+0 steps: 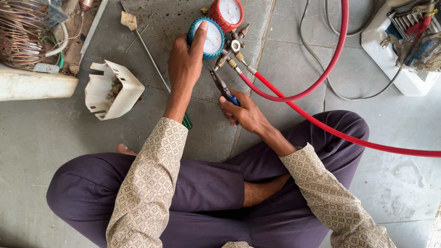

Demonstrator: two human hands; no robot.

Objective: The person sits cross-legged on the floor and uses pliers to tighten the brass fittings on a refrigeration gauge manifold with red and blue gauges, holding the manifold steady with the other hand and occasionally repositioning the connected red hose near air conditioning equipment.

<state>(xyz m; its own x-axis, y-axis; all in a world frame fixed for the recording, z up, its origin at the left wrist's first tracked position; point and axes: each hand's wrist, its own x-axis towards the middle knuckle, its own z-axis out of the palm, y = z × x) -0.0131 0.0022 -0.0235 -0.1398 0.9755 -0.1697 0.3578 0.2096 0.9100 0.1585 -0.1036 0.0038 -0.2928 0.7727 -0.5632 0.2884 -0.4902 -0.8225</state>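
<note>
A manifold gauge set lies on the stone floor ahead of my crossed legs, with a blue-rimmed gauge (212,40) and a red-rimmed gauge (228,13) above brass fittings (233,51). My left hand (185,62) grips the blue gauge, thumb across its face. My right hand (244,110) holds blue-handled pliers (221,85), whose jaws touch a brass fitting at the manifold's lower left. A red hose (294,97) runs from the manifold to the right.
A broken white plastic housing (112,90) lies to the left beside a thin metal rod (151,59). Copper coil tubing (20,32) sits at the top left. A white unit (404,46) with grey cables (330,87) stands at the top right.
</note>
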